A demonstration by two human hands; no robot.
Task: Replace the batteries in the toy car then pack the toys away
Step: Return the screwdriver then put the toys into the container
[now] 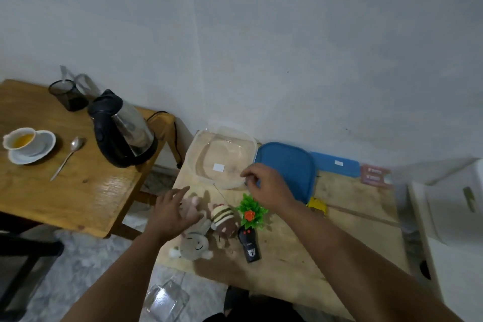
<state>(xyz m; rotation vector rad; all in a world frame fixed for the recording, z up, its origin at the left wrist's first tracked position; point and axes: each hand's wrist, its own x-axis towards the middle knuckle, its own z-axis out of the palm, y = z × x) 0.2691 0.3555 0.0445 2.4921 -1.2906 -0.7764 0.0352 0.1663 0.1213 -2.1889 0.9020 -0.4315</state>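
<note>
On the light wooden table (339, 217) stands an empty clear plastic container (224, 144), with its blue lid (287, 165) lying to the right. My right hand (264, 184) is at the container's near right rim with fingers bent; whether it grips the rim is unclear. My left hand (172, 213) hovers with spread fingers over a pink plush (193, 204) and a grey plush (194, 244). Beside them lie a striped bee plush (222, 219), a green plastic plant (251, 210) and a black remote (249, 246). The yellow toy car (317, 206) peeks out behind my right forearm.
A pink battery pack (376, 177) and a flat blue sheet (337, 165) lie at the table's back right. A white box (444, 204) stands at the right. The side table on the left holds a kettle (122, 133), cup on saucer (23, 142), spoon (69, 155) and mesh cup (68, 95). A glass (167, 300) sits on the floor.
</note>
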